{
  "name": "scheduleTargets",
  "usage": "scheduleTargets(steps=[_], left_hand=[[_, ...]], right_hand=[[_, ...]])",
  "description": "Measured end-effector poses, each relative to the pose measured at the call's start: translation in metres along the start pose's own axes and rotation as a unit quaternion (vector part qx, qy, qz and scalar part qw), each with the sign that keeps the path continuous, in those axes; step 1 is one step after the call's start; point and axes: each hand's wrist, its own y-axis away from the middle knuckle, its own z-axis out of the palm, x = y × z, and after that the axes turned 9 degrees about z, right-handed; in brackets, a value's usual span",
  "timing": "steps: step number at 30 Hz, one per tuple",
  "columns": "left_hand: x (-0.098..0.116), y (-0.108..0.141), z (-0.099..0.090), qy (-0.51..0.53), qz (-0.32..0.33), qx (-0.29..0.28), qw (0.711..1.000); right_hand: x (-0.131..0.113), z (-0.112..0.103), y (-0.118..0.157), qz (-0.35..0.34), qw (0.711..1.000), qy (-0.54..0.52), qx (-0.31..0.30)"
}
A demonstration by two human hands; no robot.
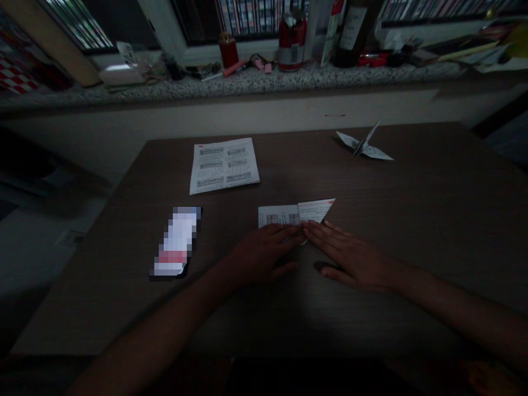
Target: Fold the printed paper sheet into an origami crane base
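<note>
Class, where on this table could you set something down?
Bare tabletop lies between the paper crane and right forearm, and between crane and printed sheet. Crowded: the centre, where left hand and right hand rest on the folded paper; also the cluttered windowsill.

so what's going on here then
A person has the fingers of both the left hand and the right hand on a partly folded printed paper, its right end a slanted, pointed flap. It lies on the table. A folded paper bird stands far right, another printed sheet lies far left, and a lit phone lies left of the hands.
</note>
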Motion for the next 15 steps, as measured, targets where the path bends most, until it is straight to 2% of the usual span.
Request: scheduleTargets(steps=[9,12,15], left_hand=[[-0.001,0.003,-0.005,0.018,0.008,0.016,1.0],[-0.002,0.003,-0.004,0.023,0.003,0.015,1.0],[-0.002,0.003,-0.003,0.019,-0.003,0.008,1.0]], right_hand=[[0.0,-0.001,0.0,-0.003,1.0,-0.009,-0.005],[0.01,-0.003,-0.002,-0.009,1.0,-0.013,0.001],[0.028,-0.007,-0.004,0.017,1.0,-0.002,0.026]])
